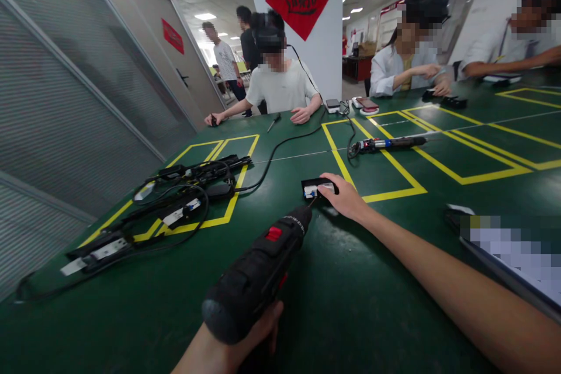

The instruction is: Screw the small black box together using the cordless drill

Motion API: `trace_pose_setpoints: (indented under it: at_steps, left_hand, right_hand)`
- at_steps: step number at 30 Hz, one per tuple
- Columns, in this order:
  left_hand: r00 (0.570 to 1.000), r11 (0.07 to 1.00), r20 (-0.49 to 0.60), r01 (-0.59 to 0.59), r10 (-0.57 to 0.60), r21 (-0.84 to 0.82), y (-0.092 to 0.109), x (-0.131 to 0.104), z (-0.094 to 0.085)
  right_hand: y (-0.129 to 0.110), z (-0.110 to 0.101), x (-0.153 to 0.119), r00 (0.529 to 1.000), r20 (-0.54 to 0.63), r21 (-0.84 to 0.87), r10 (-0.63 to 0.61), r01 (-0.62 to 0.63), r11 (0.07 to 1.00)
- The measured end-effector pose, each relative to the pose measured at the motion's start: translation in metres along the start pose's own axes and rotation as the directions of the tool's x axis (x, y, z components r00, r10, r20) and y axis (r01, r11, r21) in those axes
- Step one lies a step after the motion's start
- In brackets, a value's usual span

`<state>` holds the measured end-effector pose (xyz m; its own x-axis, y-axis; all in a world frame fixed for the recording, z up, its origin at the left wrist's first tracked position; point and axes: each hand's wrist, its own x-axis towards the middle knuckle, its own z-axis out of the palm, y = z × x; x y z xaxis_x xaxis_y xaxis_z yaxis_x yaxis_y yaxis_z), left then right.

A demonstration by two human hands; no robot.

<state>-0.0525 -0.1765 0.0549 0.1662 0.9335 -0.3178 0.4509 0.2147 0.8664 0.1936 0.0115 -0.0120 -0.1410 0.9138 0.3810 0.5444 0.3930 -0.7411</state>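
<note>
A black cordless drill [258, 274] with red switches is gripped from below by my left hand [258, 330], whose fingers are mostly hidden under the tool. Its thin bit points away from me and reaches the near edge of a small black part [309, 184] with a white and blue piece in it. Whether the bit touches the part is too small to tell. My right hand [342, 194] closes its fingers on the right end of that part, against the green table [350, 286].
Black cabled assemblies [175, 198] lie within yellow tape at the left. A wired tool [390, 143] rests farther back on the right, a dark-edged tray [508, 263] at the near right. Across the table sits a person [280, 85] near a screwdriver [274, 122]; others are farther right.
</note>
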Motion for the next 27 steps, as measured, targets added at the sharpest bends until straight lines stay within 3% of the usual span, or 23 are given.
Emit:
trace_pose_setpoints:
  at_steps: [8, 17, 22, 27]
  left_hand:
    - [0.999, 0.999, -0.035, -0.029, 0.028, -0.027, 0.018, -0.002, 0.001]
    - [0.998, 0.993, -0.060, -0.024, 0.017, -0.119, 0.001, 0.003, 0.002]
    - [1.000, 0.995, -0.010, -0.011, 0.010, -0.096, -0.005, 0.009, -0.004]
    - [0.996, 0.972, 0.084, -0.017, 0.037, -0.234, -0.001, 0.011, -0.005]
  right_hand:
    - [-0.002, 0.000, 0.000, 1.000, -0.015, 0.009, -0.015, 0.015, 1.000]
    - [-0.003, -0.001, 0.000, 1.000, -0.022, 0.005, 0.003, -0.003, 1.000]
    - [-0.002, 0.000, 0.000, 1.000, -0.030, -0.003, -0.003, 0.003, 1.000]
    - [-0.003, 0.000, 0.000, 1.000, -0.029, -0.018, -0.011, 0.011, 1.000]
